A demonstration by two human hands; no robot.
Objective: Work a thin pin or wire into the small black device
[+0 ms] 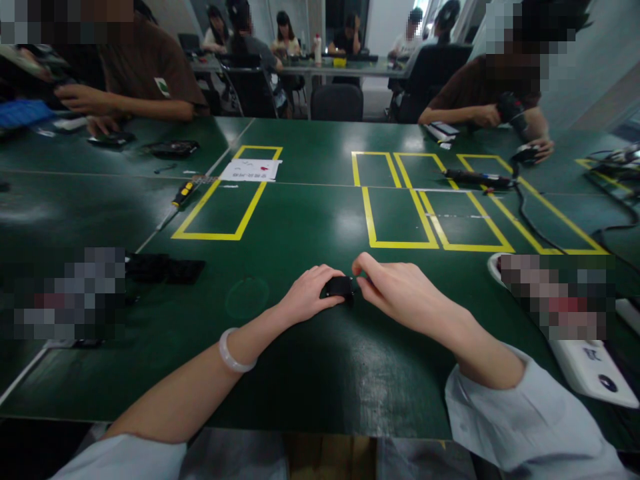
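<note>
A small black box-like part [340, 287] rests at the middle of the green table, close in front of me. My left hand [316, 291] is wrapped round it, thumb on the near side and fingers on the far side. Just to the right, my right hand [387, 287] has its thumb and index finger curled toward each other beside the part's right end. Whatever lies between those fingertips, if anything, is too small to make out. The underside of the black part is hidden.
Yellow tape outlines [400, 245] mark the green table [300, 227]. A yellow-black screwdriver [184, 193] and a paper sheet [253, 170] lie left. Black parts [165, 268] sit near left, a white device [595, 367] near right. Two people work opposite; one holds a power tool [513, 110].
</note>
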